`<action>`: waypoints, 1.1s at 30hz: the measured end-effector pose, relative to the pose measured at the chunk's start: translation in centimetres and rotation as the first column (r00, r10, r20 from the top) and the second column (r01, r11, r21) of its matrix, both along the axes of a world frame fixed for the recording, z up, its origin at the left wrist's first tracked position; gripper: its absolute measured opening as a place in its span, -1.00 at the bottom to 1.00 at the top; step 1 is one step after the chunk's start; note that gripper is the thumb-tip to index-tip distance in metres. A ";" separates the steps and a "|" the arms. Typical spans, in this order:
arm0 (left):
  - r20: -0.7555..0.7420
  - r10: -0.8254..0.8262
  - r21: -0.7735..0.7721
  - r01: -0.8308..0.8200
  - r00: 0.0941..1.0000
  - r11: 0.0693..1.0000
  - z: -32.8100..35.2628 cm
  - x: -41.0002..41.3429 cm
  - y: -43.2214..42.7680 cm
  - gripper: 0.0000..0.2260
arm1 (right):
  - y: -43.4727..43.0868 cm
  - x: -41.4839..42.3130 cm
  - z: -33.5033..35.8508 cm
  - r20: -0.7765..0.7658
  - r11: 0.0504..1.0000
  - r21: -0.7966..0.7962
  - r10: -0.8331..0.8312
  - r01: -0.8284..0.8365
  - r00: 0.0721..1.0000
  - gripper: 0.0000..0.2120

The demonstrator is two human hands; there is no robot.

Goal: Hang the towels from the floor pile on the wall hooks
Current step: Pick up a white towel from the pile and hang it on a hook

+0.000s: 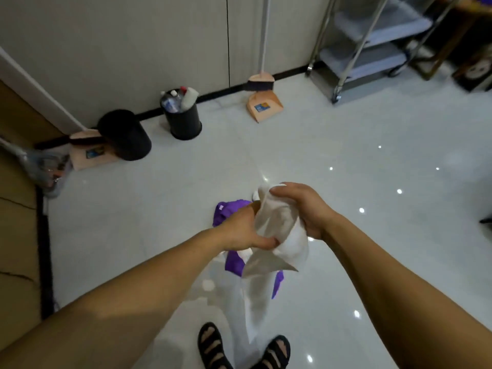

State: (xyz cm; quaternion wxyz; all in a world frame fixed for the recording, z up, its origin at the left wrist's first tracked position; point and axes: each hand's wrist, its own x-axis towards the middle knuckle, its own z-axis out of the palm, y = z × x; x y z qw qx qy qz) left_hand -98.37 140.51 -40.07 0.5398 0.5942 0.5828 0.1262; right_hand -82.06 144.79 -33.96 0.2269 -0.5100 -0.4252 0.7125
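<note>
Both my hands hold a white towel (277, 235) in front of me, above the floor. My left hand (245, 230) grips its left side, thumb pinched into the cloth. My right hand (303, 206) grips the bunched top end. The towel's lower part hangs down toward my feet. Under it on the white tile floor lies the pile of purple towels (229, 211), partly hidden by my hands and the white towel. No wall hooks are in view.
Two black bins (127, 137) (183, 118) stand by the wall, one full of bottles. A broom and dustpan (262, 102) lean there, another dustpan (87, 153) at the left. A metal cart (367, 49) stands at the back right. My sandalled feet (239, 347) are below.
</note>
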 end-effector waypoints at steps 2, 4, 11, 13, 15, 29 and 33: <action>0.025 0.010 0.012 -0.010 1.000 1.000 4.8 -1.5 0.2 -0.64 | 0.8 -1.9 5.0 -0.023 0.996 0.078 0.036 -0.034 0.999 -0.79; 0.019 0.098 0.058 -0.099 0.995 0.993 9.0 -2.9 0.5 -0.81 | 1.2 -3.7 8.8 -0.041 0.985 0.173 0.028 -0.020 0.999 -0.71; 0.351 0.681 -0.195 -0.661 0.643 0.725 21.7 -9.1 2.2 -0.71 | -0.7 -8.4 12.7 -0.157 0.899 0.435 0.137 -0.056 0.978 -0.43; 0.422 0.742 -0.227 -0.731 0.521 0.643 25.1 -10.6 2.5 -0.66 | -1.7 -9.9 12.4 -0.123 0.902 0.406 0.212 -0.146 0.970 -0.36; 0.468 0.763 -0.214 -0.781 0.445 0.587 28.2 -12.0 2.5 -0.64 | -2.3 -11.7 12.3 -0.028 0.895 0.380 0.263 -0.233 0.964 -0.35; 0.330 0.698 -0.029 -0.732 0.635 0.680 28.3 -16.9 -7.0 -0.58 | 1.4 -23.2 23.7 -0.044 0.908 0.286 0.333 -0.307 0.942 -0.73; 0.386 0.821 0.043 -0.897 0.421 0.440 29.2 -17.5 -9.1 -0.70 | 0.2 -24.5 23.6 0.043 0.819 0.342 0.477 -0.461 0.878 -0.57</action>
